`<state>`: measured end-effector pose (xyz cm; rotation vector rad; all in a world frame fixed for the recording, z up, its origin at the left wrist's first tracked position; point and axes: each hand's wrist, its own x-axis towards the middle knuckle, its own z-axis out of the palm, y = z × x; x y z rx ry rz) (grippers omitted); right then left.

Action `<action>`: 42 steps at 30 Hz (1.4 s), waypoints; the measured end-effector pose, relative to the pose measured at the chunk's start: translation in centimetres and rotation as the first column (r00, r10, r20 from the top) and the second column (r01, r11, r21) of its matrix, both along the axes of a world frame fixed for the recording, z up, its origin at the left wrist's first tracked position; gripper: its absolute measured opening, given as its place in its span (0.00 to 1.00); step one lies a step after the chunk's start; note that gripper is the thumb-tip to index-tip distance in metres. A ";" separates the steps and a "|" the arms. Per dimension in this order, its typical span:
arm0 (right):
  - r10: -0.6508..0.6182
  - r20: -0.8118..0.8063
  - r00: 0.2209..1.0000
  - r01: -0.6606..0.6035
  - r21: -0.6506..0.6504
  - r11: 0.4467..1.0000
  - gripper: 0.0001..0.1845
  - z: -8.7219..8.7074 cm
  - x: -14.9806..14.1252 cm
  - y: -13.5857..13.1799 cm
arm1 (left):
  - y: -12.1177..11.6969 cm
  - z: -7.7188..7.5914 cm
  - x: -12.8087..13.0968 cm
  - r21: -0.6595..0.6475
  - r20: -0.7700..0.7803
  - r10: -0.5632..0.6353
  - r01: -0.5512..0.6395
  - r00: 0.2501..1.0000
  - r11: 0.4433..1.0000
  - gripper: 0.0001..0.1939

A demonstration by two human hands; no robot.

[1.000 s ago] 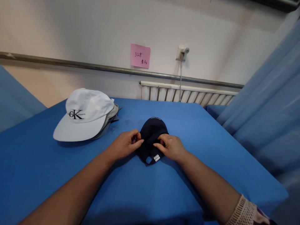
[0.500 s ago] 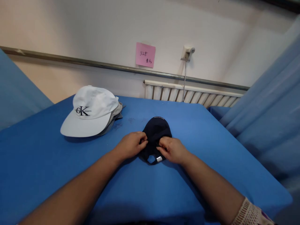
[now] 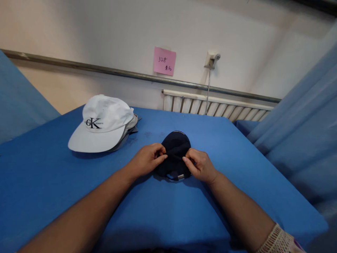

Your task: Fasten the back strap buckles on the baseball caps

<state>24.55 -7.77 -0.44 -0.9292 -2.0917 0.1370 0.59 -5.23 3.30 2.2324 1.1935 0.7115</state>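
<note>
A dark navy baseball cap [image 3: 176,149] lies on the blue-covered table in front of me, its brim pointing away and its back strap with a silver buckle towards me. My left hand [image 3: 151,158] pinches the cap's fabric at its left side, thumb against curled fingers. On the opposite side, my right hand [image 3: 200,164] grips the cloth between thumb and bent fingers. Between my hands the crown looks folded and creased. Left of my hands, a white cap [image 3: 105,114] with black "CK" lettering sits on top of other caps.
The blue table cover [image 3: 163,211] reaches back to a white radiator [image 3: 195,103]. A metal rail [image 3: 113,71] runs along the wall, with a pink note [image 3: 164,61] and a plugged socket [image 3: 211,60] above it. Blue curtains [image 3: 302,133] hang at both sides.
My right hand has shifted slightly right and my left thumb is more extended. The crown's fabric is now drawn across between my hands, and the strap opening looks narrower.
</note>
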 end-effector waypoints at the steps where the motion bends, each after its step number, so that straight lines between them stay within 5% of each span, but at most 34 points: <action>1: 0.003 0.000 1.000 -0.003 0.001 1.000 0.11 0.1 0.0 -0.1 | 0.0 -0.1 0.0 0.017 -0.016 -0.019 0.019 1.000 1.000 0.09; 14: 0.002 0.084 0.996 -0.003 0.010 1.000 0.11 0.0 -1.1 -0.7 | 0.0 -0.3 -0.2 0.120 -0.230 -0.034 0.063 0.973 0.991 0.08; 19: -0.036 -0.010 0.999 0.036 0.056 0.998 0.08 -0.3 -1.1 -0.7 | -0.8 0.0 0.4 0.155 0.000 0.003 -0.003 1.000 0.988 0.09; 23: -0.080 -0.046 0.996 0.083 0.071 0.994 0.21 -0.3 -1.4 -0.9 | -1.5 0.3 0.9 0.169 0.112 -0.008 -0.011 0.994 0.986 0.10; 30: -0.119 -0.013 0.993 0.120 0.075 0.990 0.07 -0.4 -1.4 -0.9 | 0.2 0.3 -0.6 0.109 0.135 0.090 -0.105 0.987 0.988 0.11; 35: -0.104 -0.048 0.993 0.107 0.066 0.992 0.08 -0.6 -1.3 -1.0 | 1.6 -0.5 -1.9 0.073 -0.031 -0.038 0.040 0.999 0.996 0.10; 42: -0.109 -0.129 0.986 0.120 0.077 0.990 0.08 -1.1 -1.4 -0.9 | 0.4 -0.5 -1.0 0.275 -0.149 -0.156 0.192 0.976 0.942 0.15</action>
